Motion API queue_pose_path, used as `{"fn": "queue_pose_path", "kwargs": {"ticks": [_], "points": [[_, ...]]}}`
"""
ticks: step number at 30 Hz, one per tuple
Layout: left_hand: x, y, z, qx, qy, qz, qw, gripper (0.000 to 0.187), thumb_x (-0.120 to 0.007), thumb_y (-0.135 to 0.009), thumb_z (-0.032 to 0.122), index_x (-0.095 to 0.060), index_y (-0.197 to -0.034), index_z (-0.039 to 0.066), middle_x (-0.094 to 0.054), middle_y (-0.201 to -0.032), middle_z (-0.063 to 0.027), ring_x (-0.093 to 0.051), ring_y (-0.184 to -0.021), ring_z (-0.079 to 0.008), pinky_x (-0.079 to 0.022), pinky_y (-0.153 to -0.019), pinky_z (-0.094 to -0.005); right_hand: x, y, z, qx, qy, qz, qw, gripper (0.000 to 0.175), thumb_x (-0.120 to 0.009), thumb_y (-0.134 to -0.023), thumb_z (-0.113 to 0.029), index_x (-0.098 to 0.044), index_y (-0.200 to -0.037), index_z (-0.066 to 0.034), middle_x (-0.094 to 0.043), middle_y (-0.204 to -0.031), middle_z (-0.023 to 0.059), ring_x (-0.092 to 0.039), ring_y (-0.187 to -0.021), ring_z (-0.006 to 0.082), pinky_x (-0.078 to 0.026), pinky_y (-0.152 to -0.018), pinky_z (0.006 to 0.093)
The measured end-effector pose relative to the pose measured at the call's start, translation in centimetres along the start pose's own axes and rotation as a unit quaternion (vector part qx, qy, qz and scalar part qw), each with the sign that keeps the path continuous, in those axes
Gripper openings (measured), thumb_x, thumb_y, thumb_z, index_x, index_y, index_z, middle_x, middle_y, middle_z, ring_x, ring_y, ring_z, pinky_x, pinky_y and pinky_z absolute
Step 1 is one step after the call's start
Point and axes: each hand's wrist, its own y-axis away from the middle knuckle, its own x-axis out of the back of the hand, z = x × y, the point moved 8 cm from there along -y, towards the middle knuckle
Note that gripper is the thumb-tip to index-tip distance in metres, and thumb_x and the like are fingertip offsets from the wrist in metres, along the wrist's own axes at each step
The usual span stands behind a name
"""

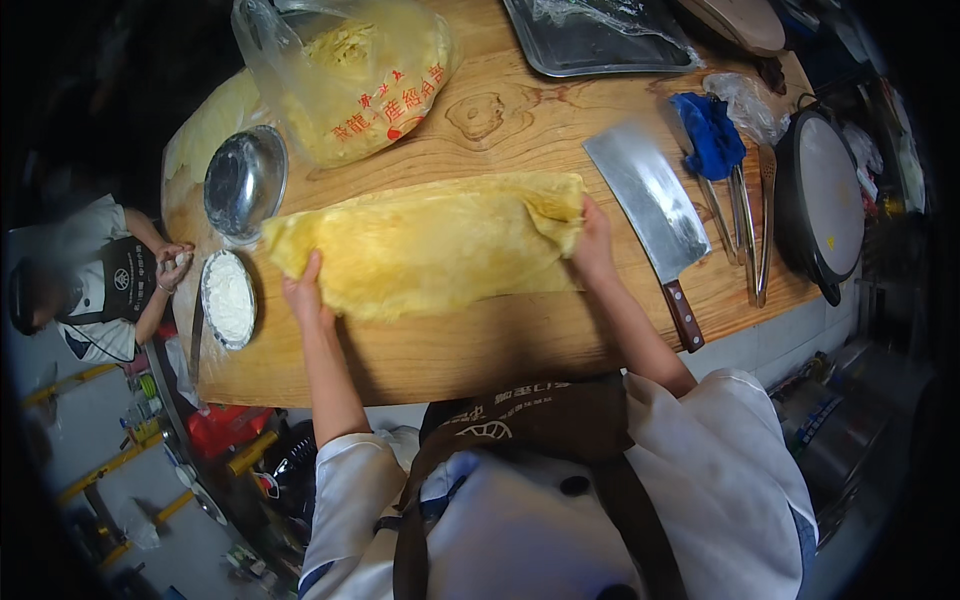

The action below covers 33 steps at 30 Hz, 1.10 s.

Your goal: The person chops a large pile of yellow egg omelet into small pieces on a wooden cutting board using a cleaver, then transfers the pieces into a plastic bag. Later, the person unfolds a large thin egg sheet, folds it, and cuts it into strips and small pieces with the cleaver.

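A wide, folded yellow sheet of dough or bean-curd skin (442, 244) spans the space between my hands, over the wooden table. My left hand (306, 294) pinches its left end, thumb on top. At the right end, my right hand (592, 236) grips a bunched corner, with part of the fingers hidden by the sheet. Whether the sheet's middle touches the wood I cannot tell. Just right of my right hand lies a cleaver (651, 206) with a wooden handle. Beyond the sheet sits a plastic bag (375, 97) of yellow shreds or sheets.
A bowl of white powder (229, 300) and a metal bowl (245, 182) stand at left. Tongs (739, 217), a blue cloth (707, 135) and a round black pan (825, 195) are at right, a metal tray (607, 52) at the back. A co-worker (105, 277) works beyond the left edge.
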Motion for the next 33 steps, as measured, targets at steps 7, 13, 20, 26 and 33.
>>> {"fn": "queue_pose_path", "kwargs": {"ticks": [7, 13, 20, 26, 33], "points": [[0.0, -1.7, -3.0, 0.086, -0.045, 0.006, 0.995, 0.042, -0.072, -0.083, 0.0, -0.056, -0.122, 0.003, -0.064, -0.114, -0.0097, -0.063, -0.099, -0.0205, -0.051, -0.086, -0.0335, 1.8, -0.7, 2.6, 0.012, 0.12, -0.01, 0.993, 0.023, -0.075, -0.08, -0.004, -0.061, -0.098, -0.0018, -0.066, -0.09, 0.0007, -0.06, -0.082, 0.0079, -0.049, -0.076, 0.0228], [-1.4, -0.3, -0.3, 0.0, -0.07, -0.01, 0.997, 0.04, -0.074, -0.081, -0.001, -0.057, -0.117, 0.002, -0.066, -0.11, -0.0092, -0.064, -0.095, -0.0195, -0.051, -0.083, -0.0325, 0.6, -0.9, 0.1, 0.034, 0.023, -0.007, 0.999, 0.017, -0.071, -0.078, 0.002, -0.059, -0.09, -0.0014, -0.063, -0.077, -0.0012, -0.055, -0.065, 0.0071, -0.045, -0.061, 0.0242], [0.0, -1.8, -2.9, 0.0, -0.157, 0.056, 0.986, 0.035, -0.076, -0.079, 0.001, -0.059, -0.111, 0.0, -0.067, -0.105, -0.0085, -0.064, -0.09, -0.018, -0.051, -0.078, -0.0308, 2.0, -1.3, 0.5, 0.046, 0.258, 0.063, 0.963, 0.023, -0.076, -0.072, -0.006, -0.058, -0.084, -0.0004, -0.06, -0.064, 0.0054, -0.054, -0.055, 0.0141, -0.045, -0.054, 0.0291], [4.5, -3.2, 0.3, -0.086, -0.374, 0.223, 0.896, 0.072, -0.085, -0.07, 0.03, -0.053, -0.123, -0.007, -0.063, -0.116, -0.0171, -0.061, -0.101, -0.0246, -0.049, -0.086, -0.0338, 3.7, -1.1, -1.2, 0.011, 0.414, 0.072, 0.907, 0.04, -0.081, -0.07, -0.022, -0.058, -0.095, -0.0008, -0.06, -0.073, 0.0076, -0.058, -0.062, 0.0227, -0.048, -0.059, 0.0342], [2.7, -6.2, 1.2, 0.04, -0.404, 0.02, 0.914, 0.083, -0.087, -0.065, 0.046, -0.059, -0.116, -0.015, -0.063, -0.118, -0.0227, -0.061, -0.108, -0.0282, -0.047, -0.092, -0.0357, 3.4, 0.1, -3.3, 0.038, 0.507, 0.109, 0.854, 0.079, -0.082, -0.07, -0.04, -0.05, -0.127, 0.0037, -0.061, -0.113, 0.0234, -0.062, -0.101, 0.0345, -0.05, -0.084, 0.0429]]}}
